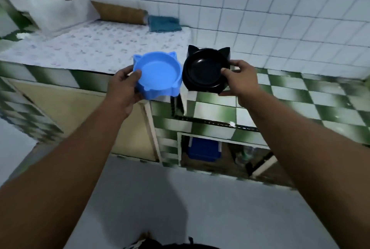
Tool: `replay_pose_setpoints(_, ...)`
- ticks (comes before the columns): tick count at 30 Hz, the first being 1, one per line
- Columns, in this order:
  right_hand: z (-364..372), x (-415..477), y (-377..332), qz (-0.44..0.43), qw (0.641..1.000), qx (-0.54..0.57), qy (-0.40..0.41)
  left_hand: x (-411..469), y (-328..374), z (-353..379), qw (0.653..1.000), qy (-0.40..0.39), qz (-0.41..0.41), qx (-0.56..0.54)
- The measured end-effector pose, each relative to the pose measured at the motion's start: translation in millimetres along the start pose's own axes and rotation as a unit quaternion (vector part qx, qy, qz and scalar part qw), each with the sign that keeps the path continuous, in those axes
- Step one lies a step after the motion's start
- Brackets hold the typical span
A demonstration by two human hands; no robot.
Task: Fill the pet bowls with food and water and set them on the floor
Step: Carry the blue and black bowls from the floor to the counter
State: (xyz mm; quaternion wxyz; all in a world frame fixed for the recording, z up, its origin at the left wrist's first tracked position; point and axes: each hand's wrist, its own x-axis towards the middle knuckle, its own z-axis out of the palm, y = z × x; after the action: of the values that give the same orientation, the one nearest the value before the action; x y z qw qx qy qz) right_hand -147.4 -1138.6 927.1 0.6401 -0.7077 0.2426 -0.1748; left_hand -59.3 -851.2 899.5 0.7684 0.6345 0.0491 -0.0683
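Hands full: left hand point(125, 86) grips the blue cat-ear bowl point(158, 76), right hand point(239, 80) the black cat-ear bowl point(206, 70). Both look empty; rim-only pinches could slip once they're filled.

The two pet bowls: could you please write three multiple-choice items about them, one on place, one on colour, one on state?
1. Where is the black bowl?
A. on the floor
B. held in the right hand
C. in the cupboard

2. What colour is the bowl held in the left hand?
A. red
B. white
C. blue

3. What do the bowls hold?
A. nothing
B. heaped food
C. toys

Answers: B, the right hand's fingers grip its rim above the counter; C, the blue bowl sits in that hand; A, both insides show bare.
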Motion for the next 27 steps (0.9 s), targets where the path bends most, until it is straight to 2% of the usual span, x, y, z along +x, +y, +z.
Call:
replay_pose_setpoints(6,-128,37,45,0.054,0.992,-0.006,0.113,22,-46,147,0.994,-0.082,-0.055,0.052)
replay_pose_setpoints(13,-216,109,89,0.108,0.973,-0.002,0.202,78,-100,285,0.983,-0.14,-0.088,0.078)
replay_pose_setpoints(21,-298,194,121,0.153,0.951,0.001,0.267,130,-133,418,0.971,-0.164,-0.117,0.125)
replay_pose_setpoints(27,-370,261,151,0.174,0.948,-0.027,0.263,149,-183,499,0.965,-0.161,-0.142,0.149)
